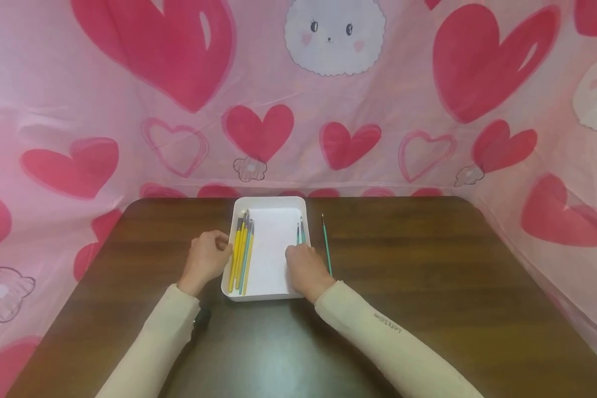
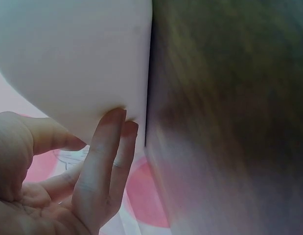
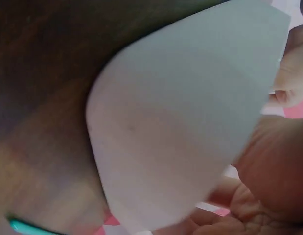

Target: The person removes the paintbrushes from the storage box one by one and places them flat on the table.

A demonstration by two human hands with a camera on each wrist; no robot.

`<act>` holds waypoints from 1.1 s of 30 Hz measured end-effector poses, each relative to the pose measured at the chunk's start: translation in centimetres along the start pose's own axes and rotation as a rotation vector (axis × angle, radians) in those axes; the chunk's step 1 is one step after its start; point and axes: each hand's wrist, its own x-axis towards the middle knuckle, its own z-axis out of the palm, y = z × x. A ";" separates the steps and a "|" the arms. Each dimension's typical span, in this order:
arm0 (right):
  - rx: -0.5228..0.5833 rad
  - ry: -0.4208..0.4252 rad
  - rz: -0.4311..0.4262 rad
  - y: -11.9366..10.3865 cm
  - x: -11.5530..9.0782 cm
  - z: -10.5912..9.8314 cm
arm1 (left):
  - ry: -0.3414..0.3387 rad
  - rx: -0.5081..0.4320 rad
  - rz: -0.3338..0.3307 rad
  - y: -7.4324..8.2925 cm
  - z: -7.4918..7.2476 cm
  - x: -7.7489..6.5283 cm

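Observation:
A white tray [image 1: 268, 297] lies on the table with several yellow and teal paintbrushes [image 1: 237, 251] along its left side. My left hand [image 1: 206, 261] is at the tray's left wall. In the left wrist view, two nearly straight fingers [image 2: 100, 156] touch the outside of that wall, with the thumb near the rim. My right hand [image 1: 308, 271] reaches over the right rim, above two teal paintbrushes [image 1: 302, 231] whose lower parts it covers. Its fingertips are hidden behind the wall in the right wrist view; I cannot tell whether they pinch a brush.
One more teal paintbrush [image 1: 326, 246] lies on the table [image 1: 408, 309], just right of the tray. A pink curtain with hearts [image 1: 348, 145] hangs behind the table's far edge and along both sides.

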 end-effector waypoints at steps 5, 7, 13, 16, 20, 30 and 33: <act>0.079 0.045 0.055 0.3 0.2 0.6 | -0.002 -0.004 -0.004 0.1 0.1 -0.2; 0.105 0.050 0.078 0.3 0.3 0.6 | 0.000 -0.006 0.001 0.1 0.2 -0.2; 0.215 -0.031 0.196 0.2 0.6 0.1 | 0.017 0.004 0.027 0.1 0.3 -0.2; 0.238 -0.075 0.249 0.1 0.7 0.0 | 0.020 0.009 0.044 0.0 0.4 -0.2; 0.258 -0.107 0.270 0.1 0.9 0.0 | 0.019 0.005 0.044 0.0 0.4 -0.1; 0.669 -0.137 0.257 2.4 1.8 -1.9 | 0.020 -0.001 0.024 0.0 0.3 -0.3; 0.748 -0.137 0.273 3.0 1.9 -2.2 | 0.020 -0.002 0.021 0.0 0.2 -0.3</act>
